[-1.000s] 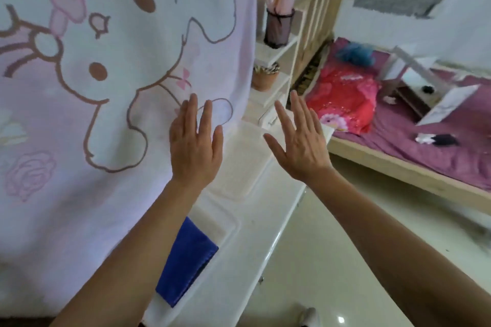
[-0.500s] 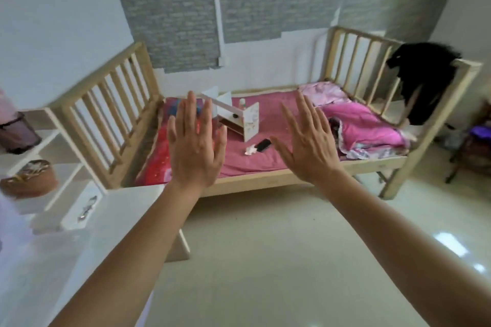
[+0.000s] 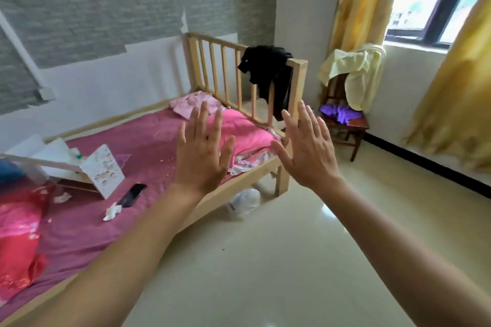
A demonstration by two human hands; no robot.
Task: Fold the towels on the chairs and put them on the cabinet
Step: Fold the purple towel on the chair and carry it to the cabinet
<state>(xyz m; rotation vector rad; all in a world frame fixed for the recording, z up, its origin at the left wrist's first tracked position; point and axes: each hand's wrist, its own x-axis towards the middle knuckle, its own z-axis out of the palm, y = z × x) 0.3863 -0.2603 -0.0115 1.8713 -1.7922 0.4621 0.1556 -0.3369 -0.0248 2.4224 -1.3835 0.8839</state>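
Towels are on the chair (image 3: 358,125) in the corner below the window, seen from the head view. A yellow towel (image 3: 356,71) hangs over the chair back, and a purple towel (image 3: 340,112) lies crumpled on the seat. The left grip (image 3: 202,151) and right grip (image 3: 308,146) are raised in front with fingers straight and spread. Both hold nothing and are well apart from the chair. The cabinet is not in view.

I judge the next step is to go to the chair and take one towel. The yellow towel hangs unevenly, so a pull at one corner may drop it on the floor (image 3: 292,247). The bed (image 3: 299,87) post stands near the way to the chair and could be bumped. The black cloth (image 3: 271,71) on the bed rail could be taken for a towel by mistake.
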